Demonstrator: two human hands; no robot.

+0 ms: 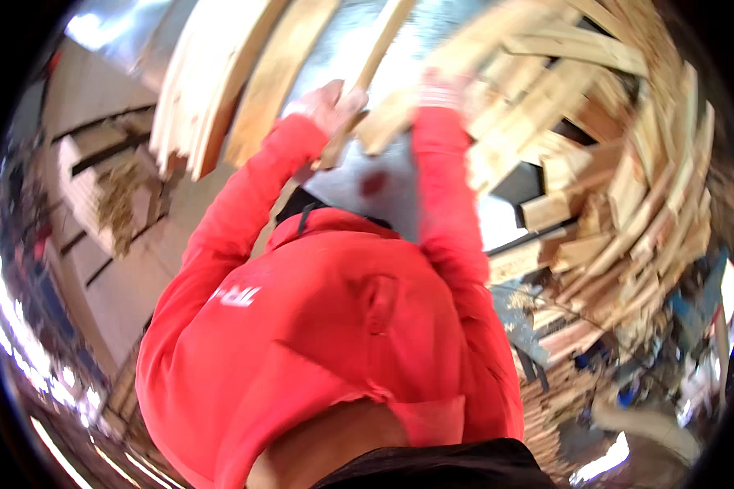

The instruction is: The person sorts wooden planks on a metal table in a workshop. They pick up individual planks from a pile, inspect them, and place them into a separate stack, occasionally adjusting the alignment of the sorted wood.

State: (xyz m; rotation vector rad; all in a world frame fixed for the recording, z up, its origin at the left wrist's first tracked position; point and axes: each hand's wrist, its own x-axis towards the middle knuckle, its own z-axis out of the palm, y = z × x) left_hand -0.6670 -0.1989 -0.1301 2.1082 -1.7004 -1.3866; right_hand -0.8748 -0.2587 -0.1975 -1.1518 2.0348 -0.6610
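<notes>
My own red hooded top (326,326) fills the middle of the view, and both red sleeves reach up toward the top of the picture. My left hand (332,102) is closed around a narrow pale wooden slat (379,49) that runs diagonally up and to the right. My right hand (440,88) rests against a short, wider wooden piece (383,126) beside that slat; its fingers are blurred and partly hidden by the wood. The two hands are close together, about a hand's width apart.
Long pale boards (220,73) lean at the upper left. A big jumbled heap of short wooden offcuts (612,163) curves down the right side. Stacked timber (106,196) stands at the left, above a pale floor (130,285). Blue items and debris (693,318) lie at the lower right.
</notes>
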